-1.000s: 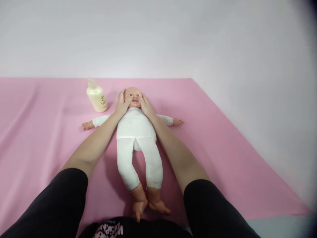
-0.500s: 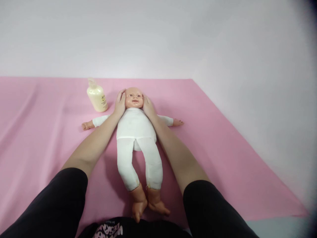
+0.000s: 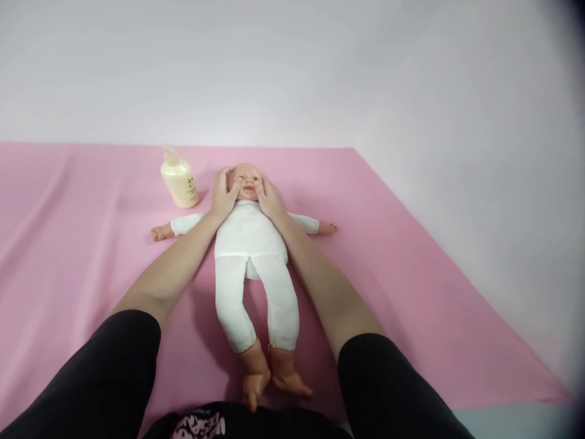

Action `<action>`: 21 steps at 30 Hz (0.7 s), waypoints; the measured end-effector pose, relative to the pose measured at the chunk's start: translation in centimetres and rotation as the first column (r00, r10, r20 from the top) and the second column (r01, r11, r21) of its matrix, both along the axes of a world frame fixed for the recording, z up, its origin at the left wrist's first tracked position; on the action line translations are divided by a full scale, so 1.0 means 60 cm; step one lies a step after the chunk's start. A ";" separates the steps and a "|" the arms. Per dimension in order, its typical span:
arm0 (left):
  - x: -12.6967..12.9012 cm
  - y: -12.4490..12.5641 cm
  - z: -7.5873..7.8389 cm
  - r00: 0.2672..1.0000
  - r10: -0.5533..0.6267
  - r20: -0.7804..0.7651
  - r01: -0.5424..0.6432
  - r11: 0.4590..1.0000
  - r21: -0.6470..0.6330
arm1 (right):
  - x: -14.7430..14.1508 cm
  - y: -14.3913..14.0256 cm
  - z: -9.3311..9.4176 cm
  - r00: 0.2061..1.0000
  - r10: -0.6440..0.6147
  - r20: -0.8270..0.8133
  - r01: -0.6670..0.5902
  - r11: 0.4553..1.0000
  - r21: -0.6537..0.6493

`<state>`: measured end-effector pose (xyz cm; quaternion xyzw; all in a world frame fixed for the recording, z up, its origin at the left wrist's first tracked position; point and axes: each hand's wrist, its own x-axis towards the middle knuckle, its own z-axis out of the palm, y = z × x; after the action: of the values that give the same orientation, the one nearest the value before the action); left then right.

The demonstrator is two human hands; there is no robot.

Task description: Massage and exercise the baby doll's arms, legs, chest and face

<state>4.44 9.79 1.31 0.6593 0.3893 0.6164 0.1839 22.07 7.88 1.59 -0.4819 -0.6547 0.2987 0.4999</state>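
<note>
A baby doll (image 3: 250, 235) in a white cloth suit lies on its back, arms spread wide and feet towards me. My left hand (image 3: 223, 194) cups the left side of its head, the thumb laid on the cheek near the nose. On the opposite side, my right hand (image 3: 270, 196) does the same, its thumb beside the mouth. The doll's head is held between both palms, and my fingers curve around its sides, partly out of sight. Forehead, eyes and mouth show between the thumbs.
A pale yellow pump bottle (image 3: 181, 183) with dark print stands beyond the doll's outstretched arm, left of my left hand. Pink cloth (image 3: 388, 292) covers the surface, wrinkled at the left. A white wall (image 3: 274, 73) rises behind and to the right.
Both thumbs have moved inward from the sides of the doll's head onto its cheeks. The doll's body and the bottle stay in place.
</note>
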 end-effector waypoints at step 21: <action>0.002 0.002 -0.005 0.998 -0.044 -0.048 0.045 0.999 0.019 | -0.001 0.003 0.002 0.999 0.048 -0.021 -0.047 0.998 0.029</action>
<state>4.57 9.91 1.00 0.6842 0.3725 0.6001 0.1818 22.02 8.03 1.71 -0.4558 -0.6647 0.3065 0.5064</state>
